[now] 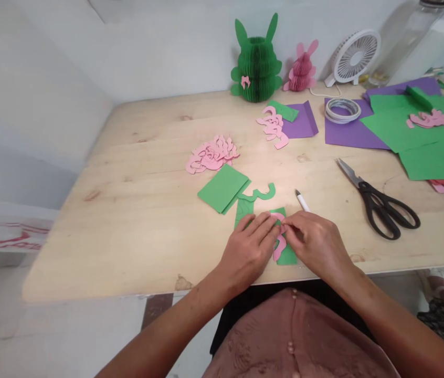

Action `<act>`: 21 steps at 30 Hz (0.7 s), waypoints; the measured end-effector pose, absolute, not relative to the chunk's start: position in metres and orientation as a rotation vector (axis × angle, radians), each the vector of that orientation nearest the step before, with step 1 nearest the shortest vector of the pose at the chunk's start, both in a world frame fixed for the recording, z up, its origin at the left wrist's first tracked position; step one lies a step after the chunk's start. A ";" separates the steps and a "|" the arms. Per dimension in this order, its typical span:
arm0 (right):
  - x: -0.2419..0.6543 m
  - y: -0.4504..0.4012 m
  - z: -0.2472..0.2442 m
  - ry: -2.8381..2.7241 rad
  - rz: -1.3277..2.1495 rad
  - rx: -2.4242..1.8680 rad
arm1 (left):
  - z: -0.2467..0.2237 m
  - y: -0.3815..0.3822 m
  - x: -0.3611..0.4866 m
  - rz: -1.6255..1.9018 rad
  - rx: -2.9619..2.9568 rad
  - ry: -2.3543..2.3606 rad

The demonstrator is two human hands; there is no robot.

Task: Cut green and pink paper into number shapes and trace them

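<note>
A pink paper cutout (280, 248) lies on a green paper strip (287, 255) near the table's front edge. My left hand (249, 252) lies flat over its left side, fingers stretched out side by side. With thumb and forefinger pinched together, my right hand (318, 242) touches the cutout's right edge; whatever is between the fingertips is too small to make out. A wavy green cutout (263, 193) and another green strip (243, 211) lie just beyond my left hand. Beyond my right hand is a white pen (302, 200) with a dark tip.
Black-handled scissors (379, 202) lie at the right. Folded green paper (224, 188) and a pink cutout pile (213, 154) are left of centre. Tape rolls (342, 111) rest on purple paper. A green paper figure (256, 68), a pink one (302, 71) and a fan (355, 58) stand behind.
</note>
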State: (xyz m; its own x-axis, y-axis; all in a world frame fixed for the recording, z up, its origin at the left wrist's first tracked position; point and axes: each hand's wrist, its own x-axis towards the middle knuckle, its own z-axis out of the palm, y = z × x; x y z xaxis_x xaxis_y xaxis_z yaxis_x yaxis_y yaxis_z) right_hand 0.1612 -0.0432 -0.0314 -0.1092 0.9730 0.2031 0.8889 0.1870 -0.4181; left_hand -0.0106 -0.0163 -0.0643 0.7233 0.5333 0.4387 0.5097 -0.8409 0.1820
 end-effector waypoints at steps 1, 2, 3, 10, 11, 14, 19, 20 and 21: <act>0.161 -0.043 -0.031 -2.057 0.253 -1.738 | -0.064 -0.016 -0.010 0.757 2.872 0.871; 0.161 -0.043 -0.032 -2.072 0.238 -1.728 | -0.064 -0.017 -0.010 0.761 2.873 0.873; 0.162 -0.044 -0.032 -2.086 0.217 -1.717 | -0.065 -0.017 -0.010 0.760 2.874 0.875; 0.167 -0.059 -0.032 -2.127 -0.047 -1.559 | -0.068 -0.019 -0.010 0.739 2.882 0.886; 0.168 -0.063 -0.032 -2.150 -0.041 -1.512 | -0.068 -0.019 -0.010 0.741 2.889 0.881; 0.171 -0.074 -0.030 -2.242 0.044 -1.375 | -0.067 -0.018 -0.010 0.741 2.915 0.862; 0.174 -0.082 -0.032 -2.408 0.064 -1.263 | -0.065 -0.018 -0.009 0.753 2.912 0.862; 0.175 -0.082 -0.033 -2.443 0.052 -1.251 | -0.065 -0.018 -0.009 0.758 2.909 0.869; 0.176 -0.082 -0.034 -2.474 0.038 -1.240 | -0.065 -0.018 -0.009 0.760 2.907 0.877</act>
